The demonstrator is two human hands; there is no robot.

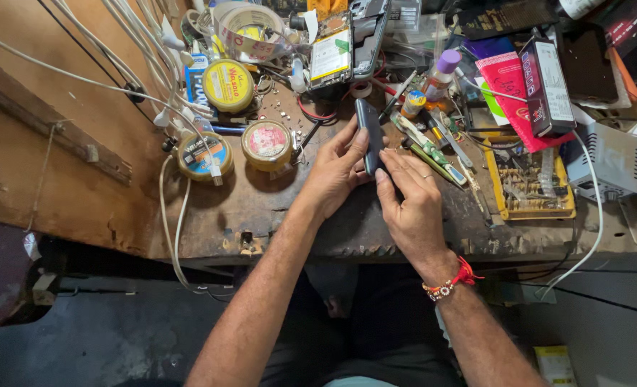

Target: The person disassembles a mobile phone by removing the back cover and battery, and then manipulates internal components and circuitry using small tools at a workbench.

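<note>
A dark mobile phone (369, 129) stands on edge over the worn wooden workbench (96, 193), held between both hands. My left hand (333, 172) grips its left side with thumb and fingers. My right hand (408, 201) presses against its lower right side, the thumb on the phone's edge. A red thread and bead bracelet (451, 281) circles my right wrist.
Three round tins (267, 143) sit left of the hands among white cables (168, 115). An opened phone (347, 43) lies at the back. Screwdrivers and tweezers (433, 147), a yellow parts tray (530, 183), small boxes (544, 86) and a white adapter (609, 161) crowd the right.
</note>
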